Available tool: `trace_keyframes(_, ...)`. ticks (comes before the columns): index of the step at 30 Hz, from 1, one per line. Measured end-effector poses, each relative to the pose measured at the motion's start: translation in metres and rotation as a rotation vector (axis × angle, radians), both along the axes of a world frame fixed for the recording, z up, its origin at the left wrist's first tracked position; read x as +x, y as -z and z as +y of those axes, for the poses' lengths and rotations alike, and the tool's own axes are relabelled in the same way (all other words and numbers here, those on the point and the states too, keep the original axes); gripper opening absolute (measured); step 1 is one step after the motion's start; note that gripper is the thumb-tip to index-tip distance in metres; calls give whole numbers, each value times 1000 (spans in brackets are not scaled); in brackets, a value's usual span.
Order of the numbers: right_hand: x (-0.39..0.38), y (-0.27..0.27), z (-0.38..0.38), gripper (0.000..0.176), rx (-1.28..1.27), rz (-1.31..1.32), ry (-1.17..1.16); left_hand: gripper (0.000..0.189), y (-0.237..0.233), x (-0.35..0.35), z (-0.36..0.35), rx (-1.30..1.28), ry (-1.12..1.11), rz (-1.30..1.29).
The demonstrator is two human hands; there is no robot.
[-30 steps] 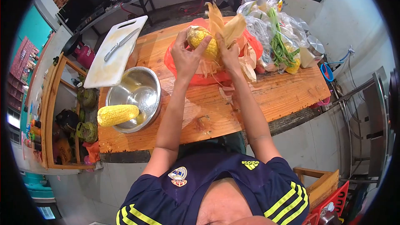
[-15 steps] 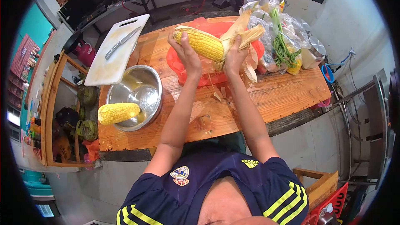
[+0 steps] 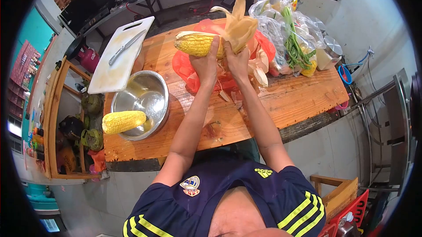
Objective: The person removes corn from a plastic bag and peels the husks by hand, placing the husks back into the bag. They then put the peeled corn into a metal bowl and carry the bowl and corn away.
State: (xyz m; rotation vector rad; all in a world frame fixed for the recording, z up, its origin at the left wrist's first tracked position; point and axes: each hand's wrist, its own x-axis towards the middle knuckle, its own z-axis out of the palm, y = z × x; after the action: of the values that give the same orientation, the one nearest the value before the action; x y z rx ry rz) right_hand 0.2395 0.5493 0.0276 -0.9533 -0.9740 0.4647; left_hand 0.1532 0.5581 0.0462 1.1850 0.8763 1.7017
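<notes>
An ear of corn [image 3: 192,43] lies sideways in both hands, its yellow kernels showing at the left end. My left hand [image 3: 205,63] is wrapped round the middle of the cob. At the husk end my right hand [image 3: 236,62] grips the base, with pale dry husk [image 3: 241,28] fanning up behind it. Under the hands a red plastic bag [image 3: 184,68] is spread, with loose husk pieces [image 3: 258,72] on its right part. A peeled ear of corn [image 3: 124,122] rests across the rim of the metal bowl [image 3: 157,85] to the left.
A white cutting board [image 3: 105,76] with a knife [image 3: 127,47] on it lies at the table's left edge. Clear plastic bags [image 3: 268,21] with green vegetables [image 3: 292,46] stand at the back right, beside a lidded container [image 3: 327,57]. Husk scraps lie on the wooden table [image 3: 290,101].
My left hand has slid from the cob's tip toward its middle, next to my right hand. The husk now stands more upright, and my right hand has shifted slightly left.
</notes>
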Motion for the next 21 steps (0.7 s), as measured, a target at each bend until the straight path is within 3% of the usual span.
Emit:
trace_keyframes(2, -2, -1, 1, 32, -35, 155, 8, 34, 5, 4, -3, 35, -42, -38)
trace_keyframes(5, -5, 2, 2, 35, -12, 139, 182, 32, 3, 2, -11, 59, -20, -120)
trace_keyframes(8, 7, 0, 14, 41, -101, 530, 253, 32, 0, 0, -4, 16, 59, -251)
trace_keyframes(12, 20, 16, 35, 35, -150, 790, 118, 38, 8, 2, -2, -79, 95, -391)
trace_keyframes(15, 38, 46, 42, 32, -73, 838, -247, 41, 13, -4, 3, 16, 142, -195)
trace_keyframes(18, 53, 53, 37, 33, -89, 740, -463, 44, 2, -12, 9, 30, 215, 36)
trace_keyframes(19, 40, 25, 21, 38, -83, 761, -338, 42, 2, -12, 16, 66, 176, 62)
trace_keyframes(21, 35, -9, 2, 40, -135, 412, -214, 41, -3, -17, 27, 35, 232, 95)
